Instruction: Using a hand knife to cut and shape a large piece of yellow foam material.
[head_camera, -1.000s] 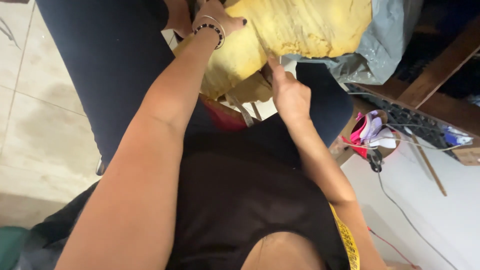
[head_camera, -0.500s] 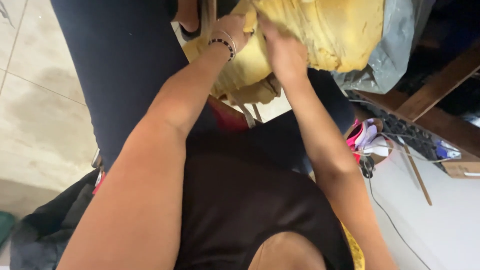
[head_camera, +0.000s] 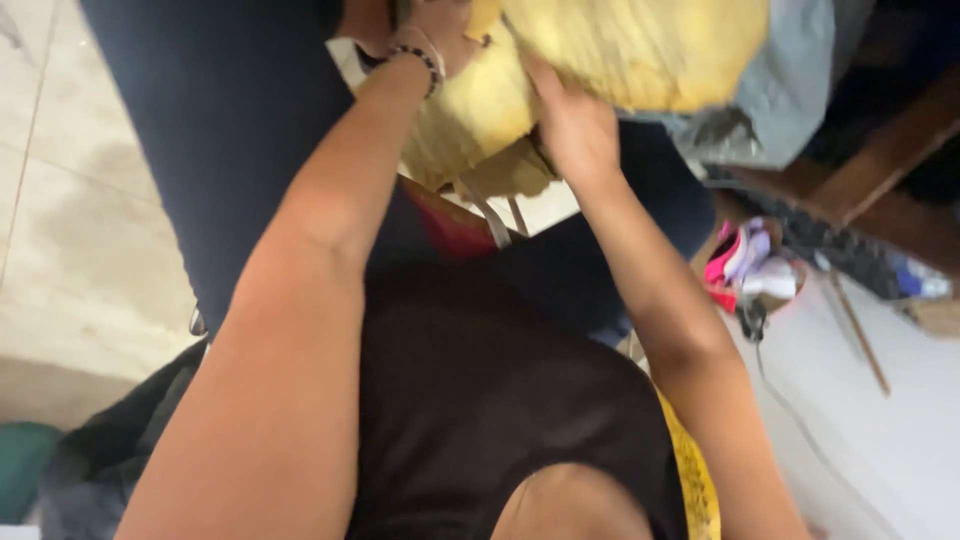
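View straight down over a person's own chest and arms. Filling the left and centre, a broad dark navy cloth (head_camera: 230, 130), hanging or draped over pale floor tiles (head_camera: 80, 250). Below it, the black top (head_camera: 470, 420) worn by the person, with a yellow tape measure (head_camera: 695, 480) draped down its right side. To the right, a white tabletop (head_camera: 880, 420), a brown wooden beam (head_camera: 870, 165) and a rumpled grey cloth (head_camera: 790, 90).

At the top centre, a large yellow fabric bundle (head_camera: 640, 50), crumpled and blurred by motion, raised clear of the lap, resting against the grey cloth and reaching past the upper frame edge. Held up by both hands and not set down anywhere; not spread out or laid flat, folds bunched along the lower edge. Beneath it, a red item (head_camera: 455, 230) and pale straps (head_camera: 490, 215), untouched.

Left hand (head_camera: 440, 30) up against the bundle's left end, cut off by the top of the frame, so impossible to tell whether the fingers are apart or closed. Black beaded bracelet (head_camera: 415, 58) on that wrist.

Right hand (head_camera: 570, 125) under the bundle's lower edge, fingers close together and pushed into a fold, seemingly pinching the cloth, fingertips hidden beneath it.

Smallest, at right near the table edge: a little basket (head_camera: 745, 265) of pink and white oddments, well apart from both hands
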